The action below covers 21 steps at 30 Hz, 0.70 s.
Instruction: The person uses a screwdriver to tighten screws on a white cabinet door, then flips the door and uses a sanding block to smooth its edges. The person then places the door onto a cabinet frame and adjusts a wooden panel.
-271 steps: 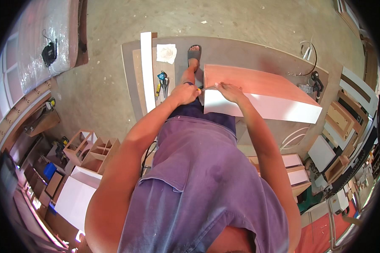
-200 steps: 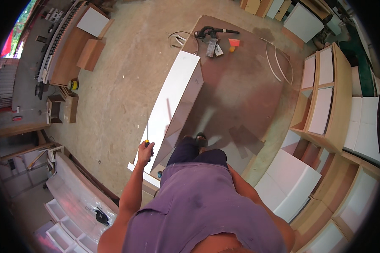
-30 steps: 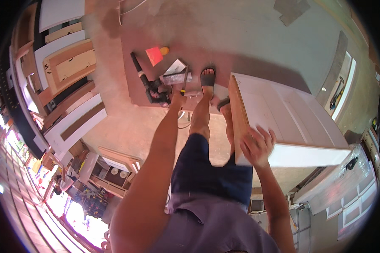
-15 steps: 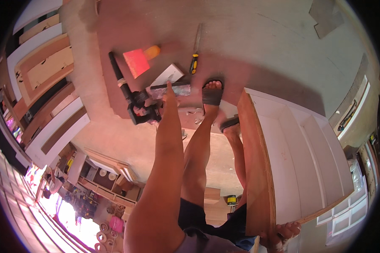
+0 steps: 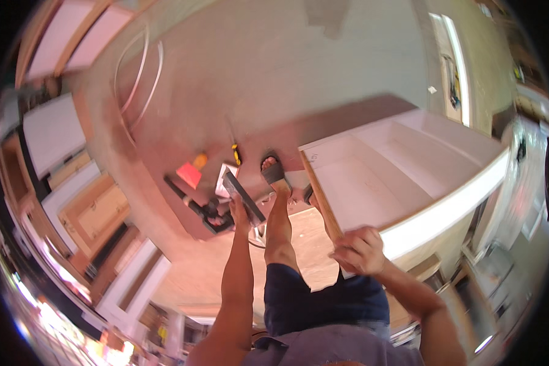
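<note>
Head view: left grip point(image 5: 240, 215) closed on dark bar point(image 5: 245, 197), long way slanting far-left to near-right. White box point(image 5: 372, 180) right of bar, past sandal point(image 5: 273, 172). Right grip point(image 5: 358, 251) nearer box: fingers bent at near corner, cannot tell how tight.

Two thin white strips point(image 5: 160, 61) lay curved at upper left. A flat red piece point(image 5: 189, 175) adjoined an orange one point(image 5: 200, 161). Farther left were a white panel point(image 5: 55, 134) and a pale wooden frame point(image 5: 94, 210); a small white scrap point(image 5: 432, 89) lay at upper right.
</note>
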Tool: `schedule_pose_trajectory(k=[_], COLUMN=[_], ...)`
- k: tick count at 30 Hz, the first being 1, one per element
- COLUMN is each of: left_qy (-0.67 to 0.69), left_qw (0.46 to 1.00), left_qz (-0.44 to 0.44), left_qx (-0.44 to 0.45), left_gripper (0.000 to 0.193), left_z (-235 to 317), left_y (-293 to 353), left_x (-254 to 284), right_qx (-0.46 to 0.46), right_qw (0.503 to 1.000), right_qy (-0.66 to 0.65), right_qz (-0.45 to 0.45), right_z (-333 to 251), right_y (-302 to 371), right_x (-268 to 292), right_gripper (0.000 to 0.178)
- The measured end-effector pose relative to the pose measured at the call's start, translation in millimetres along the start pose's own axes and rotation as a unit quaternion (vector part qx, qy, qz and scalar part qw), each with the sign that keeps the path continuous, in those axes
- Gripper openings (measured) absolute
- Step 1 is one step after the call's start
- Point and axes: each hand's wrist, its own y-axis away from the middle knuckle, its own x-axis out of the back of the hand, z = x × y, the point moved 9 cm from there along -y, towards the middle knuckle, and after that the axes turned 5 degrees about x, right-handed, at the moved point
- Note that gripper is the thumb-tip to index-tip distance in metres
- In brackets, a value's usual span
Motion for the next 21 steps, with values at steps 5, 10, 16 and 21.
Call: schedule_pose_trajectory(k=[5, 10, 16, 21], left_qy=[0.074, -0.127, -0.402, -0.674], left_qw=[0.953, 0.906, 0.807, 0.573], left_qz=[-0.292, -0.400, -0.430, -0.398], left_qx=[-0.046, -0.057, -0.049, -0.242], left_gripper=[0.036, 0.041, 0.054, 0.075], left_z=[154.7, 257.1, 227.9, 174.3], left_y=[156.2, 323.9, 362.3, 436.2], left_x=[-124.8, -211.1, -277.1, -300.8], right_qx=[-0.013, -0.044, -0.408, -0.619], right_qw=[1.000, 0.993, 0.834, 0.598], right_qy=[-0.013, -0.028, 0.132, 0.202], right_qz=[0.022, 0.107, 0.346, 0.467], right_z=[-0.6, 1.5, 61.4, 108.0], right_y=[3.8, 20.1, 132.7, 228.8], right_x=[22.0, 51.0, 100.4, 129.7], right_gripper=[0.033, 0.040, 0.048, 0.057])
